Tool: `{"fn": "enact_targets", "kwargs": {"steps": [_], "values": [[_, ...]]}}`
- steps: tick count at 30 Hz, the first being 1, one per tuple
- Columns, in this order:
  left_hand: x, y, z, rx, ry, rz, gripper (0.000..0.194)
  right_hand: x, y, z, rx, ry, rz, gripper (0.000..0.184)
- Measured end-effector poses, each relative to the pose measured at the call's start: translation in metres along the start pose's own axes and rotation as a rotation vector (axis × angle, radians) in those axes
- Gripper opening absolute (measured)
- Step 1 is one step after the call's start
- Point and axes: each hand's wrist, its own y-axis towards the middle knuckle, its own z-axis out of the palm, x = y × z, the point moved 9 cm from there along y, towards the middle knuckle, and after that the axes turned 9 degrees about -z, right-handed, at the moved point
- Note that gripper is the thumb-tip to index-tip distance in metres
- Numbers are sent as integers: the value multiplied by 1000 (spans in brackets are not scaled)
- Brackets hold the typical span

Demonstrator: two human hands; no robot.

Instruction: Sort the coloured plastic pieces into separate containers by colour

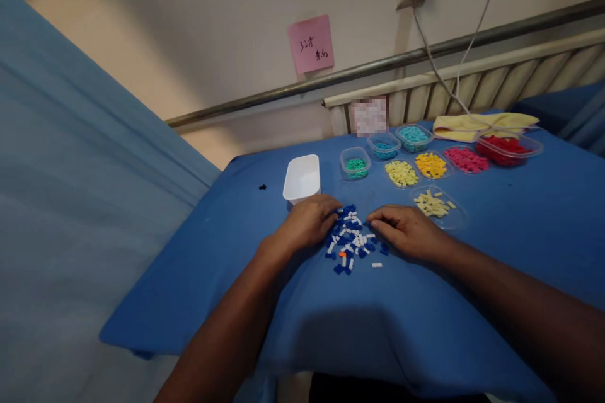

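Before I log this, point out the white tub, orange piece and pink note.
White tub (302, 179): head view, on its inside.
Orange piece (343, 254): head view, on its middle.
Pink note (311, 44): head view, on its middle.

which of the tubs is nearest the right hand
The clear tub of cream pieces, just beyond the right hand; the other tubs, including the one with lemon-yellow pieces, stand farther from that hand.
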Motion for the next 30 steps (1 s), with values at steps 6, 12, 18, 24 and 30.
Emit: {"fn": "enact_targets", "kwargs": {"steps": [6,12,18,24,30], "values": [[-14,12,19,136,9,137,40,2,1,0,11,-18,5,22],[-5,13,19,136,-67,126,50,-1,1,0,12,-6,22,23],[-6,3,17,175,-65,83,49,1,1,0,40,0,38,23],[-10,2,20,189,-100,72,41,4,1,-1,53,-16,30,23],[-11,5,24,235,-71,69,22,6,1,-1,76,-41,14,21]]}}
